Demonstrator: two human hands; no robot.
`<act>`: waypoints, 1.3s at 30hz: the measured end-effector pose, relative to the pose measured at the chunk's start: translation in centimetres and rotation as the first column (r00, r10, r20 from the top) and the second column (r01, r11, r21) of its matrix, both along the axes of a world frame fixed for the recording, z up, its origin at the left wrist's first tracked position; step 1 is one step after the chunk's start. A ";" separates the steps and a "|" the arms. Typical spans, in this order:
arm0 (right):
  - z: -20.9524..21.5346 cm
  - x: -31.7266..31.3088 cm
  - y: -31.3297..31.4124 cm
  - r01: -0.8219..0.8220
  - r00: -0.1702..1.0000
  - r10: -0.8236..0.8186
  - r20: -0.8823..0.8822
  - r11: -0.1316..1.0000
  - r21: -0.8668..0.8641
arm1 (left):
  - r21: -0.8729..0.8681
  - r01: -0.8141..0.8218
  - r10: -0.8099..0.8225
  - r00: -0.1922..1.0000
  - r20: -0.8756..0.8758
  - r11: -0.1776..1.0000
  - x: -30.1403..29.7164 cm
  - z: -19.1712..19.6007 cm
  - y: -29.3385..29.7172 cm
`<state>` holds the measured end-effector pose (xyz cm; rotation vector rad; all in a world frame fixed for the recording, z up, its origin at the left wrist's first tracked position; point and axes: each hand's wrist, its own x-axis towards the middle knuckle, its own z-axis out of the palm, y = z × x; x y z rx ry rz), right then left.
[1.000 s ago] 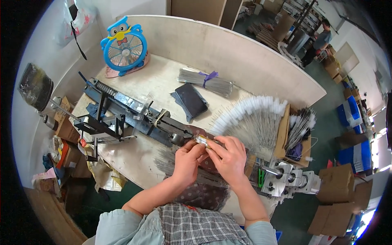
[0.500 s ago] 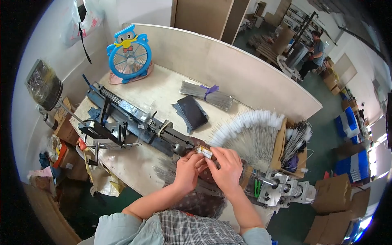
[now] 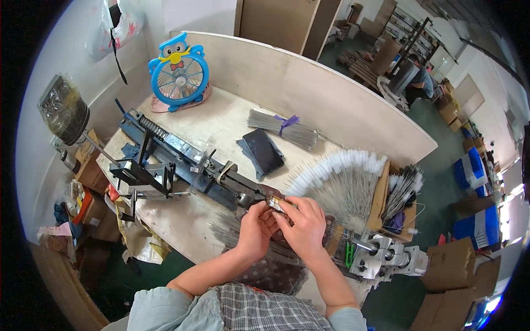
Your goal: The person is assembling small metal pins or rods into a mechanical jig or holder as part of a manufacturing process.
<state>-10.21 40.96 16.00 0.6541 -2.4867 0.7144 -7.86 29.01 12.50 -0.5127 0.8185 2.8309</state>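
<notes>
Close together over the near middle of the bench, both my hands are raised at the end of a long dark metal fixture (image 3: pixel 190 165). My right hand (image 3: pixel 305 225) pinches a small white-and-yellow piece (image 3: pixel 275 204) between thumb and fingers; its exact kind is too small to make out. My left hand (image 3: pixel 256 230) is beside it, fingers curled and closed, and whatever they may hold is hidden. A round dark metal knob (image 3: pixel 243 201) on the fixture is just beyond my left fingers. Thin wire-handled brushes (image 3: pixel 225 227) lie partly under my left forearm and hand.
White-tipped wire brushes (image 3: pixel 348 182) fan out at right, beside a cardboard box (image 3: pixel 381 204) of more brushes. A silver clamp-like machine (image 3: pixel 386 258) stands at the right edge. Farther back are a phone (image 3: pixel 261 151), a tied wire bundle (image 3: pixel 284 130) and a blue fan (image 3: pixel 179 80).
The white-and-yellow piece has turned in my right fingers and less of its white shows. My left fingers have drawn slightly away from it. A person in the background has bent down.
</notes>
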 end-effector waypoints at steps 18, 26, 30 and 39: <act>-0.2 0.0 -0.4 0.038 0.992 -0.041 -0.122 0.999 -0.028 | -0.017 -0.016 0.017 1.000 0.021 1.000 -0.1 0.0 0.2; -0.2 0.1 1.3 0.025 0.997 -0.026 -0.066 1.000 -0.011 | -0.137 -0.068 0.069 0.998 0.004 0.988 -0.3 1.0 0.9; -0.8 0.0 1.8 0.020 0.997 -0.020 -0.073 1.000 0.009 | -0.159 -0.063 0.064 0.998 -0.003 0.985 -0.4 0.7 1.1; -0.8 0.2 0.8 -0.003 0.998 -0.001 -0.067 0.997 -0.072 | -0.101 -0.063 0.063 0.998 0.004 0.993 0.2 0.2 0.6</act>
